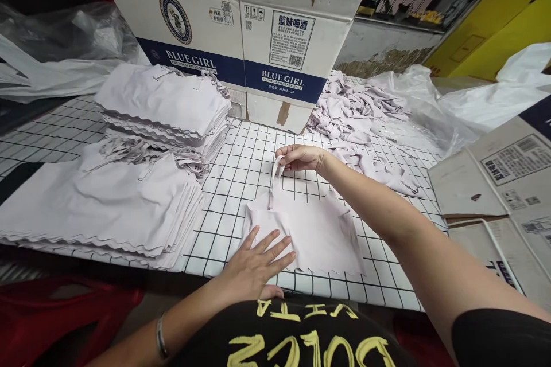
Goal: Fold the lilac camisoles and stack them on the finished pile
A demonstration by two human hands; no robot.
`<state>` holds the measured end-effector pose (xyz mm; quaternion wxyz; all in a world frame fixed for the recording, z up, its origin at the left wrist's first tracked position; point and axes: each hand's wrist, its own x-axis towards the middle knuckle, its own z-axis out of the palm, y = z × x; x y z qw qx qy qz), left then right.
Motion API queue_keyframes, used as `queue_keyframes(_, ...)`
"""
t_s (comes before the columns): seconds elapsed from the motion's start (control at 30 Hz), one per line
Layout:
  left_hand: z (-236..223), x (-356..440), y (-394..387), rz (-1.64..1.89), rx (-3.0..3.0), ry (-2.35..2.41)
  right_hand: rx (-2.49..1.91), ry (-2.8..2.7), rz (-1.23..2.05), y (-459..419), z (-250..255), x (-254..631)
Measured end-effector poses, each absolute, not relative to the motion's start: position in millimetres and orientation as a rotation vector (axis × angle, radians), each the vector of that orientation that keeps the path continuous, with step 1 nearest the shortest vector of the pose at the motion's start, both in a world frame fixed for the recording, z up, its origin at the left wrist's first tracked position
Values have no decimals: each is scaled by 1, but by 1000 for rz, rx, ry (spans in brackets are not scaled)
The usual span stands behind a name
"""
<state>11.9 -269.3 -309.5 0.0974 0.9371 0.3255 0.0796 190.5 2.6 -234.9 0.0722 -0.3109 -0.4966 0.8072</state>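
A pale pinkish camisole top [321,229] lies spread flat near the front edge of the table. My left hand [258,261] rests on its lower left part, palm down with the fingers spread. Above the top's upper left corner, my right hand [299,157] pinches one thin shoulder strap [275,178] and holds it up off the cloth. The top's right side looks slightly rumpled. On the left lie two stacks of like garments, a nearer stack [99,200] and a taller stack [167,100] behind it, with straps gathered at their edges.
White beer cartons [284,40] stand stacked at the back of the grid-patterned tablecloth [232,183]. A loose heap of similar garments [357,106] lies to their right. Another carton [503,183] stands at the right, near clear plastic bags [434,97]. A red stool [64,309] is at lower left.
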Motion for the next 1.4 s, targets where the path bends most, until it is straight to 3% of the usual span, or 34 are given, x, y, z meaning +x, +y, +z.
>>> queue_keyframes(0.27, -310, 12, -269, 260, 2825, 977, -826, -1517, 2505, 5, -244, 200)
queue_keyframes(0.4, -311, 12, -269, 281, 2842, 978, -875, -1763, 2387, 7, -236, 204)
queue_keyframes(0.47, -311, 12, -270, 288, 2841, 975, -972, -1996, 2130, 5, -233, 201)
queue_keyframes(0.6, -310, 12, -270, 276, 2824, 976, -1196, -2365, 1118, -8, -245, 187)
queue_keyframes(0.67, -309, 12, -270, 261, 2810, 980, -1223, -2353, 811, -15, -258, 181)
queue_keyframes(0.83, -307, 13, -269, 226, 2791, 985, -1649, -2120, 862, -21, -280, 172)
queue_keyframes(0.97, -295, 12, -272, 226, 2726, 970, -1697, -2397, 830, -12, -267, 176)
queue_keyframes(1.13, -268, -1, -256, 621, 2272, 1650, -1634, -2599, 1087, -16, -224, 219)
queue_keyframes(1.27, -267, -15, -225, 447, 2105, 1861, -1309, -2443, 1012, -98, -218, 265)
queue_keyframes(1.4, -271, -22, -208, 307, 2169, 1959, -1230, -2458, 826, -215, -256, 293)
